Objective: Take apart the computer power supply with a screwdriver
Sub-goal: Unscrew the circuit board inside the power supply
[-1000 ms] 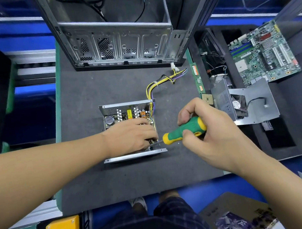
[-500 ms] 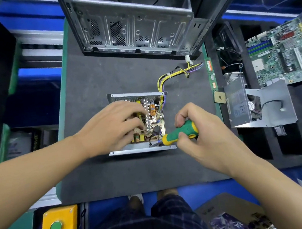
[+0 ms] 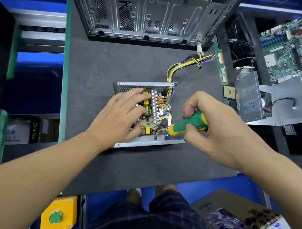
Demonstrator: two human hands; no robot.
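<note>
Power supply under left hand, screwdriver, case behind

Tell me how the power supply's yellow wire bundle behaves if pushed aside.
The wire bundle probably flops and bends, given its loose curve out of the power supply. White ties bunch it, so it likely shifts as one. Being anchored inside, it may spring back.

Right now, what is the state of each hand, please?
Left hand: open, fingers resting on the power supply.
Right hand: closed around the screwdriver.
</note>
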